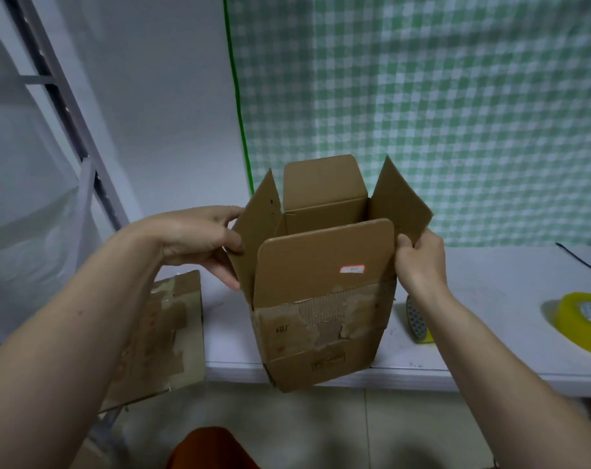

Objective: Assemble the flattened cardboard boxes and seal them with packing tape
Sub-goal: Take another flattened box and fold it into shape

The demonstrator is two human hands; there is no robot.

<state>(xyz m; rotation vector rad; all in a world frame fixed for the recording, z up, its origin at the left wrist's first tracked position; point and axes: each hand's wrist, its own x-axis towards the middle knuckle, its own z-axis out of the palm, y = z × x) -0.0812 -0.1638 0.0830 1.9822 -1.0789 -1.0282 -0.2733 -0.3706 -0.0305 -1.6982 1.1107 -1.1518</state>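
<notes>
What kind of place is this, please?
Probably a small makeshift packing corner: a white table with a yellow tape roll, a cardboard box being opened, metal shelving, and a checked curtain.

1. White table (pixel 490 350), its front edge running across the view.
2. Green-and-white checked cloth (pixel 439 106) hangs behind the table, a green cord (pixel 237 96) along its left edge.
3. Plain white wall (pixel 158 96) left of the cloth.
4. Grey metal rack (pixel 55 86) at far left, leaning in view.
5. Pale tiled floor (pixel 371 431) below the table.
</notes>
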